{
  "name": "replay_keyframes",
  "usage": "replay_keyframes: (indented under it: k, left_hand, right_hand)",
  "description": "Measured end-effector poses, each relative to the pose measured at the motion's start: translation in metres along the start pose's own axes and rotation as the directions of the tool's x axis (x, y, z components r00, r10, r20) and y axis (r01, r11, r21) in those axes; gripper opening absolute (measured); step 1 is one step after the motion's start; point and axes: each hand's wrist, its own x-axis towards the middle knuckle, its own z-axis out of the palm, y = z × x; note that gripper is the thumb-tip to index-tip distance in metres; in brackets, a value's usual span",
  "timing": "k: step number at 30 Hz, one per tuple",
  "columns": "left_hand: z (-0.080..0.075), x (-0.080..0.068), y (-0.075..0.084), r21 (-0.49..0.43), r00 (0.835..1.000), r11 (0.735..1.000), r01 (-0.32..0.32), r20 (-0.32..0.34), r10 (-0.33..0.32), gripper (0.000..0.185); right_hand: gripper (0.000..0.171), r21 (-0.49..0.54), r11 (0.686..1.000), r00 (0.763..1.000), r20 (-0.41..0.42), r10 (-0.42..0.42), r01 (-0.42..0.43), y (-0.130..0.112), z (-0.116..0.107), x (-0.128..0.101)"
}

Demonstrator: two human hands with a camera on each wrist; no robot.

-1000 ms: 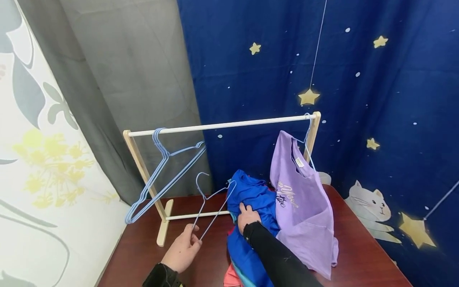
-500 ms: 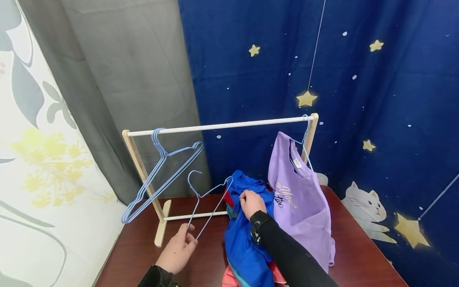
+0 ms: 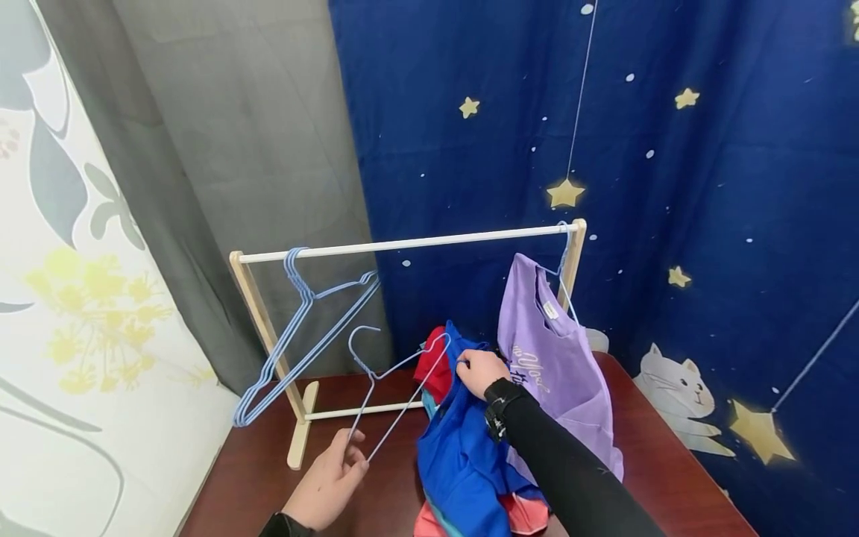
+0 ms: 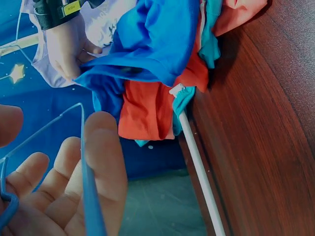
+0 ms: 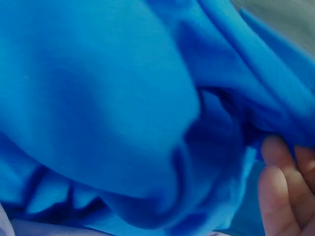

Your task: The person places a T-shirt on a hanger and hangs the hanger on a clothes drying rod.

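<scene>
My left hand [image 3: 330, 477] holds a light-blue wire hanger [image 4: 91, 201] by its lower part, hook upward, left of the clothes pile. A bright blue shirt [image 3: 456, 459] lies on top of that pile. My right hand [image 3: 485, 373] pinches the shirt's upper edge and lifts it, so the fabric sags below the fingers. In the left wrist view an opening in the blue cloth gapes beside the right hand. The right wrist view is mostly filled by blue folds, with some fingertips [image 5: 275, 191] at the lower right. The hanger and shirt are apart.
A wooden rack [image 3: 403, 244] stands behind the pile. Several blue hangers [image 3: 305, 298] hang at its left, and a purple shirt [image 3: 560, 388] on a hanger at its right. Red cloth [image 3: 435, 367] and coral cloth [image 3: 525, 513] show under the blue one on the brown table [image 3: 671, 462].
My right hand has gone from resting on the blue shirt to pinching its edge and drawing it up and right, baring red cloth behind. The left hand keeps the hanger, shifted slightly.
</scene>
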Motion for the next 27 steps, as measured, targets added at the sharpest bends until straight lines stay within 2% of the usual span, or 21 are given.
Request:
replay_keyframes:
  k: [5, 9, 13, 15, 19, 22, 25, 27]
  left_hand:
    - [-0.006, -0.013, 0.004, -0.061, 1.000, 0.998, -0.013, 0.005, 0.013, 0.031]
    - [-0.011, -0.020, 0.008, -0.084, 0.999, 0.996, -0.017, 0.048, 0.021, 0.031]
    - [-0.012, -0.027, 0.009, -0.093, 0.994, 0.994, -0.060, 0.089, 0.069, 0.029]
    - [-0.011, -0.029, 0.008, -0.083, 0.990, 0.992, -0.091, 0.101, 0.099, 0.028]
    - [-0.007, -0.029, 0.009, -0.020, 0.987, 0.991, -0.129, 0.097, 0.131, 0.028]
    - [-0.003, -0.027, 0.012, 0.057, 0.992, 0.991, -0.121, 0.051, 0.118, 0.028]
    - [0.002, -0.022, 0.019, 0.113, 0.997, 0.991, -0.076, 0.013, 0.075, 0.029]
    - [0.008, -0.017, 0.023, 0.138, 0.999, 0.989, -0.044, 0.006, 0.044, 0.030]
  right_hand:
    - [0.012, 0.075, 0.995, 0.996, -0.060, 0.072, -0.067, 0.002, -0.009, 0.005]
    - [0.013, 0.134, 0.983, 0.989, -0.065, 0.133, -0.123, 0.002, -0.015, 0.005]
    - [0.013, 0.187, 0.970, 0.981, -0.086, 0.175, -0.157, 0.002, -0.017, 0.001]
    - [0.014, 0.209, 0.962, 0.977, -0.088, 0.195, -0.173, 0.003, -0.017, 0.000]
    - [0.020, 0.311, 0.927, 0.972, -0.039, 0.232, -0.209, 0.001, -0.017, 0.000]
    - [0.027, 0.327, 0.929, 0.981, -0.029, 0.194, -0.174, -0.002, -0.016, 0.000]
    - [0.035, 0.284, 0.953, 0.992, -0.025, 0.121, -0.109, -0.005, -0.014, 0.001]
    - [0.042, 0.284, 0.954, 0.996, 0.007, 0.093, -0.091, -0.008, -0.013, 0.000]
